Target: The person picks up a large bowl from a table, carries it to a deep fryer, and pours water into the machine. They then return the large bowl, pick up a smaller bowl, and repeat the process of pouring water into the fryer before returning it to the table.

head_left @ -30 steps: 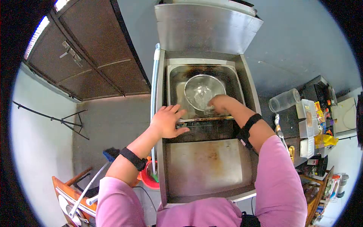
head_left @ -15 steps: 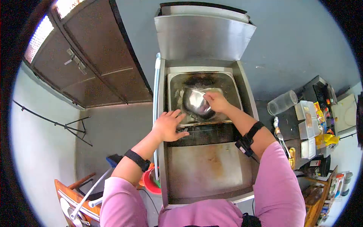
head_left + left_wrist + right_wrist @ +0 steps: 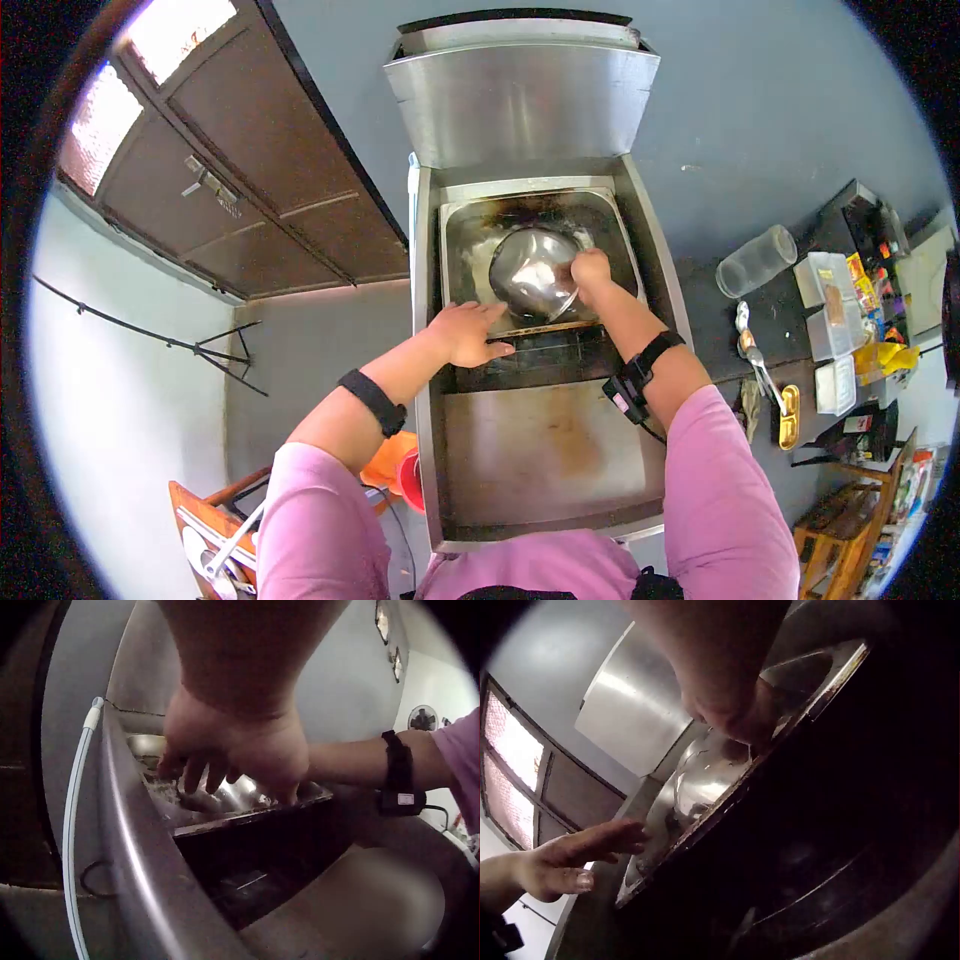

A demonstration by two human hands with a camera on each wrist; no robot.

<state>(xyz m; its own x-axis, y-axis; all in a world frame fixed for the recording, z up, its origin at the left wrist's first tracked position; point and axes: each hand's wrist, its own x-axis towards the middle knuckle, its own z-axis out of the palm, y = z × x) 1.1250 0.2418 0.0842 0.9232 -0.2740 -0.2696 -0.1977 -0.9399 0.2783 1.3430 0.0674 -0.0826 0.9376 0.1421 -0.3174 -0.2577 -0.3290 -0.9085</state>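
Note:
A shiny metal bowl (image 3: pixel 535 273) sits tilted in a rectangular metal pan (image 3: pixel 462 225) with wet, stained walls. At the bowl's right edge my right hand (image 3: pixel 592 273) grips the rim, fingers curled; the right wrist view has that hand (image 3: pixel 739 712) above the bowl (image 3: pixel 705 776). My left hand (image 3: pixel 466 333) lies with spread fingers over the pan's near left corner, close to the bowl. In the left wrist view the fingers of the left hand (image 3: pixel 232 750) hang over the pan edge, and whether they touch it cannot be told.
A steel frame (image 3: pixel 425 400) surrounds the pan, with a flat steel plate (image 3: pixel 540 460) on the near side and an upright panel (image 3: pixel 525 105) behind. Right: clear jar (image 3: pixel 756 262), plastic boxes (image 3: pixel 835 330), utensils (image 3: pixel 760 365). Lower left: red bucket (image 3: pixel 410 478).
The right hand has moved from inside the upright bowl to its rim, and the bowl has been tipped, showing its shiny curved side. The left hand stays near the pan's corner.

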